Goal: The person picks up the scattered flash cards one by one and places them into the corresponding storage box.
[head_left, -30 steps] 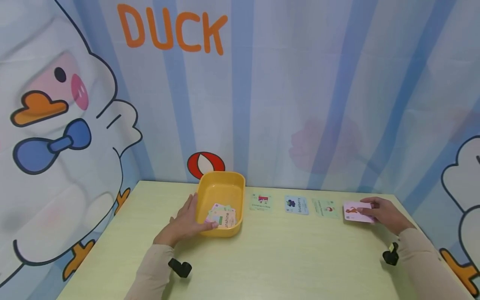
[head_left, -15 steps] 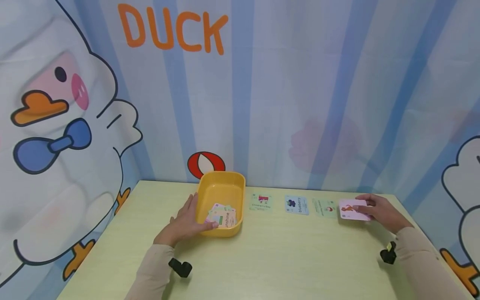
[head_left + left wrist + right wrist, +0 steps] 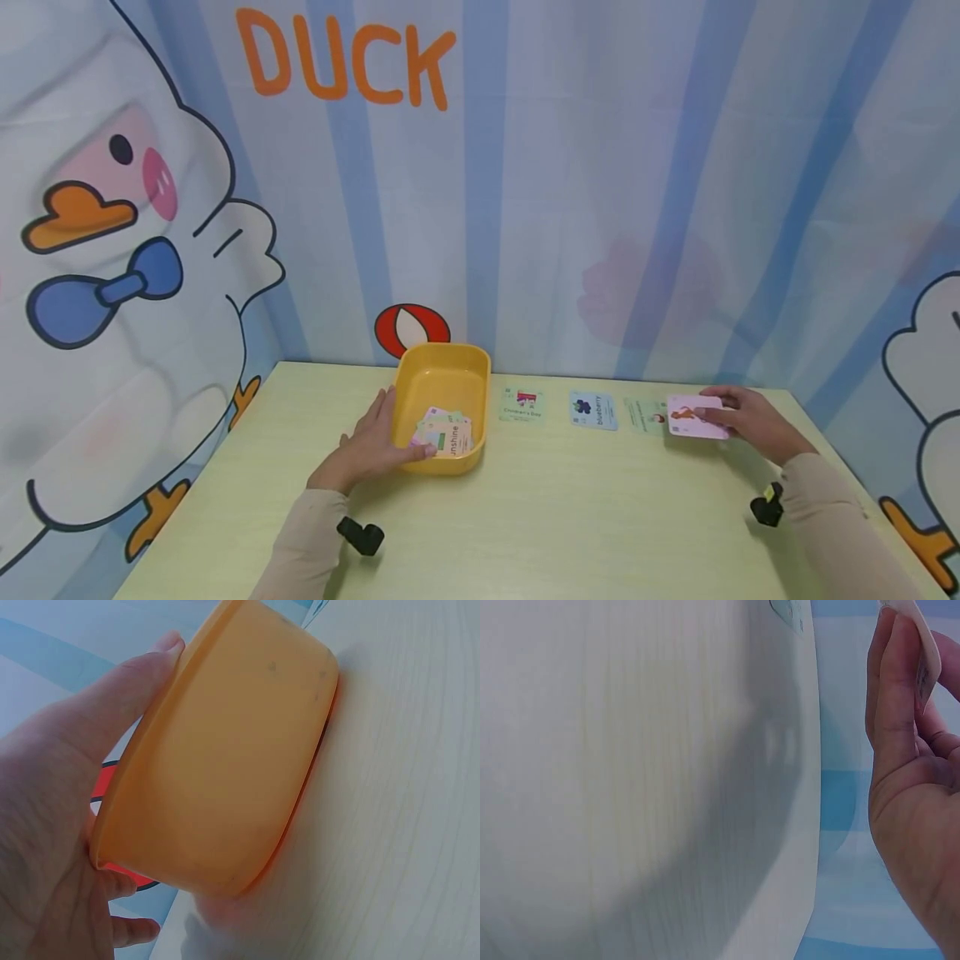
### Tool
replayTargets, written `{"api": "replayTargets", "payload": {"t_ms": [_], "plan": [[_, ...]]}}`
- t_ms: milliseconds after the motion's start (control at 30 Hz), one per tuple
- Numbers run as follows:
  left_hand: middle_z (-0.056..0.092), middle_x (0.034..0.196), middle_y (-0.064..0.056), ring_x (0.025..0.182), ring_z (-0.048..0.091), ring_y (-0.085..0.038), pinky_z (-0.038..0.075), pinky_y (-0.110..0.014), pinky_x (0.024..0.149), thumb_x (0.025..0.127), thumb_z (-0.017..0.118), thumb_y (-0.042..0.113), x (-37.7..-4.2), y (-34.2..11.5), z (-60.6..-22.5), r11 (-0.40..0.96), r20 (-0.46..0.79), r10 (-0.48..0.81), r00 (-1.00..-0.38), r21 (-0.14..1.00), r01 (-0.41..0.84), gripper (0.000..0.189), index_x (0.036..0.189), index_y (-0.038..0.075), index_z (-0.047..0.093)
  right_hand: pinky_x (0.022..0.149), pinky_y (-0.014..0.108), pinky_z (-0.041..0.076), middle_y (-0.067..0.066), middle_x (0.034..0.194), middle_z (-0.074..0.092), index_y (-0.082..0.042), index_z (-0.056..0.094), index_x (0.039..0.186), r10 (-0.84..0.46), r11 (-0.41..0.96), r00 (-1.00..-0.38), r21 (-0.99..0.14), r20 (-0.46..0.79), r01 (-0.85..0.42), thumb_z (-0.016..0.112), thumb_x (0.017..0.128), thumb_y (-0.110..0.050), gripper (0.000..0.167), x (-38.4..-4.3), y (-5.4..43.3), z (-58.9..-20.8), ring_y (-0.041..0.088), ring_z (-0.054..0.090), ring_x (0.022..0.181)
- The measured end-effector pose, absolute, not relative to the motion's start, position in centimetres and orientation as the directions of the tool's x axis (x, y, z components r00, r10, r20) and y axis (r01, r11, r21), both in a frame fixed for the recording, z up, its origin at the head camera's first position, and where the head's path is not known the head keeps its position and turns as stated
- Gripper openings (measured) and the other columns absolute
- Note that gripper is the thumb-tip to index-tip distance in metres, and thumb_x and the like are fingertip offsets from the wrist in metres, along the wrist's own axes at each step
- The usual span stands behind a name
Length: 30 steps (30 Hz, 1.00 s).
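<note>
Nearer the yellow plastic tub (image 3: 442,375) than before, the pink picture card (image 3: 688,416) is well to its right, pinched by the right hand (image 3: 752,422). The left hand (image 3: 372,450), fingers extended, touches the tub's left rim (thumb over the edge). Rightward from the tub lie the Children's Day card (image 3: 522,405), blueberry card (image 3: 593,410) and another green card (image 3: 643,415).

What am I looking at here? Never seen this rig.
No machine: a person's left hand and right hand, both bare. The wide picture comes from a head-worn camera, the close-ups from a left wrist camera and a right wrist camera. On the table sits a yellow tray with loose cards in it; the left hand holds its rim. To its right lie a Children's Day card, a blueberry card and a green card. The right hand's grip pinches a pink card above the table.
</note>
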<state>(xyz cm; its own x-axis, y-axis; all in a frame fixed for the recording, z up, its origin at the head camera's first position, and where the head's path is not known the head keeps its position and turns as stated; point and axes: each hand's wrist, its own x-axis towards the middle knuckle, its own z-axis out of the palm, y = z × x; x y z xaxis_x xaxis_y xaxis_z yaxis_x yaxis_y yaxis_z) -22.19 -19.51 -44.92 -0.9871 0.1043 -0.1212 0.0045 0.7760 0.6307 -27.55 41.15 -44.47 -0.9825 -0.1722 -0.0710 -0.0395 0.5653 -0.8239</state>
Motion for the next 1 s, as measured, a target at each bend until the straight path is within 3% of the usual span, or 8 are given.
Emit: {"api": "replayTargets", "payload": {"t_ms": [367,1000], "plan": [[-0.001,0.171,-0.014,0.155,0.007,-0.042,0.005,-0.083,0.11,0.072,0.075,0.074,-22.2,-19.6,-45.0,0.778,-0.117,0.109,-0.987,0.629,0.011,0.132,0.164,0.015,0.0,0.072,0.031,0.057,0.02,0.123,0.056,0.002,0.046,0.141,-0.174,0.536,-0.984,-0.842,-0.05,-0.052,0.069,0.097,-0.041,0.066,-27.7,39.8,-44.5,0.011,0.064,0.087],[0.0,0.171,-0.014,0.155,0.008,-0.042,0.006,-0.083,0.109,0.073,0.075,0.072,-22.4,-19.5,-45.1,0.776,-0.118,0.103,-0.988,0.63,0.005,0.13,0.164,0.016,0.001,0.075,0.038,0.058,0.016,0.123,0.061,-0.001,0.045,0.144,-0.198,0.494,-0.979,-0.868,-0.052,-0.054,0.067,0.098,-0.04,0.064,-27.6,38.1,-43.6,0.014,0.066,0.089]]}}
